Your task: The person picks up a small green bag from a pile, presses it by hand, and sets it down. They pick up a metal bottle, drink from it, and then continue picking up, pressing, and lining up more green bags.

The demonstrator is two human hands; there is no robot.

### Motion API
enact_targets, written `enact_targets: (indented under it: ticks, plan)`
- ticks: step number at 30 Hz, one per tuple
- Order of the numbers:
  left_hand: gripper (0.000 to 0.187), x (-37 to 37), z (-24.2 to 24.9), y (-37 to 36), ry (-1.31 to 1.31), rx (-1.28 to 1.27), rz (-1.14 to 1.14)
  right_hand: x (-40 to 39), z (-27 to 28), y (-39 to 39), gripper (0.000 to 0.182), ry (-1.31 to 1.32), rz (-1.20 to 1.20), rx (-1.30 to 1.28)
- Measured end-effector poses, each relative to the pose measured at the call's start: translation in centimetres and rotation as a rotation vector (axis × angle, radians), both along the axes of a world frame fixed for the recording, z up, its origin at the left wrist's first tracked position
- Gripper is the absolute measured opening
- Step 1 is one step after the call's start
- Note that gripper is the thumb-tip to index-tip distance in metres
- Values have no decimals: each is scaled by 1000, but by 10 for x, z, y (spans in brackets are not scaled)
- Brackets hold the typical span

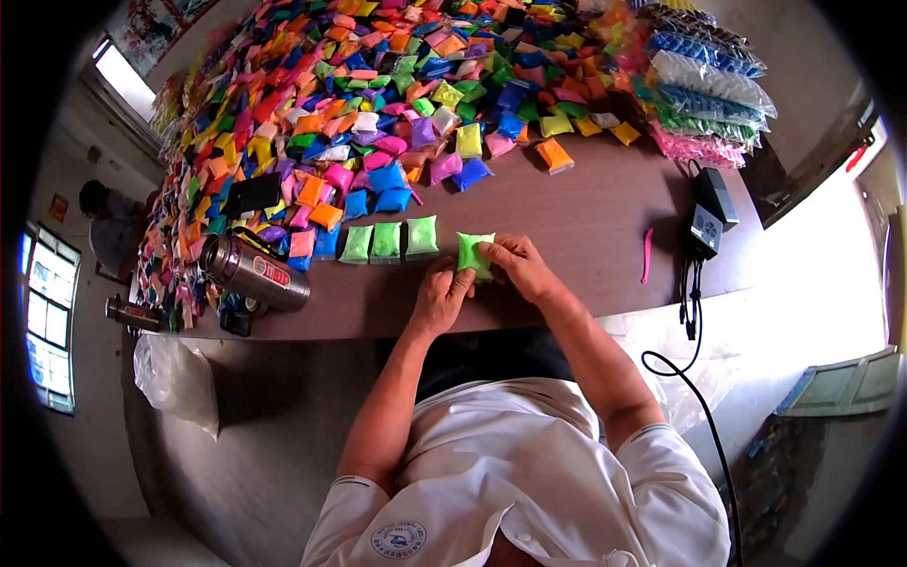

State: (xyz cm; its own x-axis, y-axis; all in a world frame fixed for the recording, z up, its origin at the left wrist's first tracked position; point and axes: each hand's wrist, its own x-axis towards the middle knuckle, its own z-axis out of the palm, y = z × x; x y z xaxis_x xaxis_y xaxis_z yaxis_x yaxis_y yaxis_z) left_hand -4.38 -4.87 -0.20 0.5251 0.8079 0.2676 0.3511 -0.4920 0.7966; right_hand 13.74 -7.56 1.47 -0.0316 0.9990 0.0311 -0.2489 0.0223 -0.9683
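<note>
A small bright green packet [473, 256] is held between both hands over the table's front part. My left hand [442, 298] pinches its lower left side with thumb and fingers. On its right side, my right hand [521, 265] has thumb and fingers closed on the same packet. Left of the hands, three pale green packets lie in a row: one at the left [356, 245], one in the middle [385, 242] and one at the right [421, 236].
A large heap of coloured packets [378, 104] covers the table's [567, 227] back and left. A steel flask [255, 272] lies at the left, black devices [707, 227] and a pink stick [647, 255] at the right. Bagged stacks [713, 85] stand back right. Another person [115, 227] is far left.
</note>
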Motion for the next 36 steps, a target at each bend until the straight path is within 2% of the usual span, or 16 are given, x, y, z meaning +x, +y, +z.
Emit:
enact_targets:
  ticks: [3, 5, 9, 12, 14, 17, 23, 27, 29, 32, 36]
  plan:
    - [50, 0, 3, 0, 14, 20, -19, 9, -3, 2, 30, -123, 110, 15]
    - [51, 0, 8, -1, -18, -64, -37, 10, -2, 4, 31, -176, 169, 56]
    - [51, 1, 8, -2, -17, 0, -55, 9, -8, 3, 33, -175, 142, 103]
    - [51, 2, 7, 1, -5, 142, -111, 8, -8, 1, 32, -86, 101, 125]
    - [52, 3, 6, -1, -42, -48, -46, 9, -5, 1, 30, -121, 113, 51]
    - [53, 2, 6, -1, -67, -86, -27, 2, 1, 0, 26, -51, 87, 35]
    - [52, 3, 9, -1, -11, -1, -62, 8, -4, 1, 24, -120, 137, 38]
    - [51, 2, 8, -2, -47, -37, -38, 12, -6, 4, 24, -171, 178, 52]
    - [50, 0, 8, -1, -107, -170, -7, 10, -9, 4, 23, 215, 256, -86]
    - [50, -1, 9, -1, -170, -243, -23, 5, -8, 2, 24, 299, 271, -169]
    - [49, 2, 11, -2, -200, -274, -42, 8, -14, 5, 23, 399, 326, -133]
